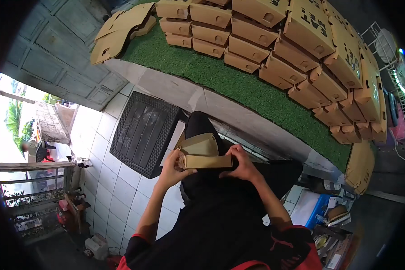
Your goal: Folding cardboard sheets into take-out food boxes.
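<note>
A partly folded brown cardboard box (207, 161) lies across my lap, one long narrow side facing me and a wider flap (199, 145) standing up behind it. My left hand (174, 169) grips the box's left end, with the thumb along the near edge and the fingers at the corner. At the opposite end, my right hand (240, 164) holds the right corner between thumb and fingers. The fingers partly cover both end folds. Beneath the box are my legs in black trousers (202, 123).
Stacked folded cardboard boxes (249, 37) stand on a ledge covered with green artificial turf (189, 72). Flat cardboard blanks (121, 32) lie at its left end. A black plastic table (145, 130) stands on white floor tiles at my left. Assorted items (334, 229) lie at lower right.
</note>
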The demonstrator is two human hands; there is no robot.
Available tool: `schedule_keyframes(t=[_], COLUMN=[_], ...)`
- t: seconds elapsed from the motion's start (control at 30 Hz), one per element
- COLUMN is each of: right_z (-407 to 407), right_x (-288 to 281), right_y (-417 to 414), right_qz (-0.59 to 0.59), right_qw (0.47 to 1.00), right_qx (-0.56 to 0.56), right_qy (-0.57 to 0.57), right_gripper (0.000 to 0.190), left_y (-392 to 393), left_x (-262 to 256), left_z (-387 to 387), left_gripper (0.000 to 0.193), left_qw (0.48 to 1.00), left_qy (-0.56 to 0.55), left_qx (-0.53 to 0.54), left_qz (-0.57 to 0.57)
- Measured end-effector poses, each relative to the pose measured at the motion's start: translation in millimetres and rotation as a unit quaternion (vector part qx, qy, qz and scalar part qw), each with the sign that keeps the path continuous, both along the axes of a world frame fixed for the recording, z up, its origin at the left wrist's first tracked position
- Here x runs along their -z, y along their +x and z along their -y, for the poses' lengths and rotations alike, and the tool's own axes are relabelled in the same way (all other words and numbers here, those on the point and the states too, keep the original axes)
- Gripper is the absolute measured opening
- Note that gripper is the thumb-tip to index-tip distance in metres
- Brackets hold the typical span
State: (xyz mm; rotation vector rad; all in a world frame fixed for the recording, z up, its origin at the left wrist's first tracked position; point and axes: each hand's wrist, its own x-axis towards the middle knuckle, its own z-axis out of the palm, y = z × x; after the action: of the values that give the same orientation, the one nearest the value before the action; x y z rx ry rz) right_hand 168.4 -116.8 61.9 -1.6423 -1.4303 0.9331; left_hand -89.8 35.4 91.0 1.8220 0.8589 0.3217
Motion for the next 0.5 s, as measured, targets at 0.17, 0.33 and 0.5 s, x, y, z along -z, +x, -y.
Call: schedule_keyframes(t=[0.17,0.33,0.5], right_z=[-14.2,-29.1,-20.0], right_x=[34.2,43.4,39.5], right_y=[-21.1,-20.4,-18.8], right_qz=[-0.082,-0.057,0.003], right_qw=[0.990,0.991,0.987], right_qx=[0.108,0.115,0.137], right_qy=[0.031,0.037,0.080], right_gripper=[0.072,0.068,0.059], left_y=[3.4,-1.9,-9.6], left_x=[4.5,23.6,38.7], left_z=[12.2,7.8,6.3], left_gripper=[0.052,0.052,0.049], left_qw=[0.957,0.980,0.989], left_qy=[0.269,-0.106,0.094], left_qx=[-0.085,-0.168,-0.116], left_qz=[-0.068,0.005,-0.013])
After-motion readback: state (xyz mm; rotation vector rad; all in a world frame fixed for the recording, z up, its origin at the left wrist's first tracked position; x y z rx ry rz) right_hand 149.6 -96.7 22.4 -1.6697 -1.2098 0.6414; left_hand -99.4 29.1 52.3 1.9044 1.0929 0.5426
